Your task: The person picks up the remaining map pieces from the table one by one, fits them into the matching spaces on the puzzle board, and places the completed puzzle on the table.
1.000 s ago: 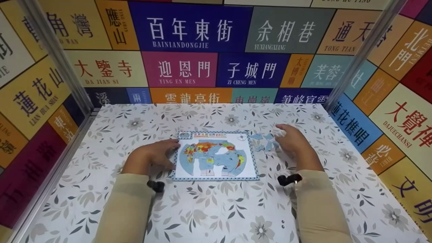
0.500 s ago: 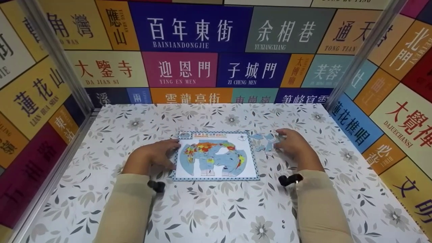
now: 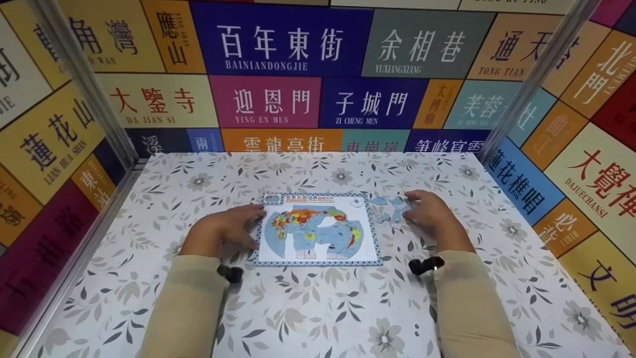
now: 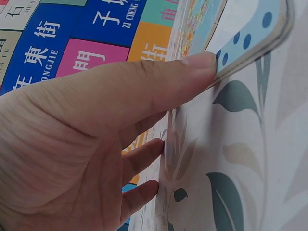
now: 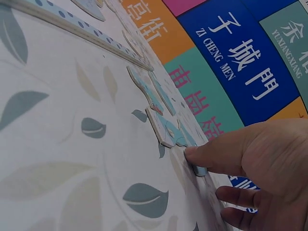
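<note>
A flat world-map jigsaw puzzle (image 3: 318,228) with a blue dotted border lies on the table, with white gaps in its map. My left hand (image 3: 228,227) rests at its left side. In the left wrist view the thumb (image 4: 192,67) touches the board's edge, the other fingers loosely spread. To the board's right lie several loose blue puzzle pieces (image 3: 383,218). My right hand (image 3: 431,215) is beside them, thumb and forefinger apart in the head view. In the right wrist view its thumb touches a puzzle piece (image 5: 199,170); the forefinger is hidden behind the thumb.
A white tablecloth (image 3: 298,308) with grey leaves and flowers covers the table. Panels with Chinese lettering (image 3: 278,40) stand behind and on both sides. Dark wrist cameras (image 3: 426,265) sit at both beige sleeves (image 3: 472,298).
My right forefinger has drawn in toward the loose pieces, nearer the thumb, and then stayed there. The left hand and the puzzle board have not visibly moved.
</note>
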Demonstrator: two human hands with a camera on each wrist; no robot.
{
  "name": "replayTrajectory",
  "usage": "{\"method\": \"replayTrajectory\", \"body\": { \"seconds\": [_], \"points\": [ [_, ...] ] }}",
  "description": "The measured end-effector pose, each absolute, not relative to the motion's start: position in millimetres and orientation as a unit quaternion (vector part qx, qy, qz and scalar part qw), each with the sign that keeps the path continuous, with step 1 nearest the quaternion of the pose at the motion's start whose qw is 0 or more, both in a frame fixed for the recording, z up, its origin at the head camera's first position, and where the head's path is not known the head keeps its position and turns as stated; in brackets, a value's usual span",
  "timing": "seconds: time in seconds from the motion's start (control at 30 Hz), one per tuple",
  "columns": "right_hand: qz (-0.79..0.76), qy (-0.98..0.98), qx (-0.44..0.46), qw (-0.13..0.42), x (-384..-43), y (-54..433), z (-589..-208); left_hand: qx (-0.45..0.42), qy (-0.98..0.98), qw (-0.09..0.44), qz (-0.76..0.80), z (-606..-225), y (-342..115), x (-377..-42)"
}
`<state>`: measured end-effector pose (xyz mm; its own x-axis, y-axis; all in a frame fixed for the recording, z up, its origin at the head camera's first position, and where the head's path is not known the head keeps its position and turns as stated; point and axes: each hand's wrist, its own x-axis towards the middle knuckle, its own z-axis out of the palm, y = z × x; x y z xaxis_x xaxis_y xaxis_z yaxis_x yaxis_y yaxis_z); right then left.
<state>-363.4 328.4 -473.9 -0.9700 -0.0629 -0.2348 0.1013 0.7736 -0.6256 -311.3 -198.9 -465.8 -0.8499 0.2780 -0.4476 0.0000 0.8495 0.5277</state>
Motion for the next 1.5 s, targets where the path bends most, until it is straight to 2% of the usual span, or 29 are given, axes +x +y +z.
{"method": "replayTrajectory", "body": {
  "seconds": [1.5],
  "points": [
    [-0.326,0.936,0.07,0.117,-372.7,326.7,-479.6,0.067,0.918,0.273,0.279,-465.0,-198.9,-314.8]
  ]
}}
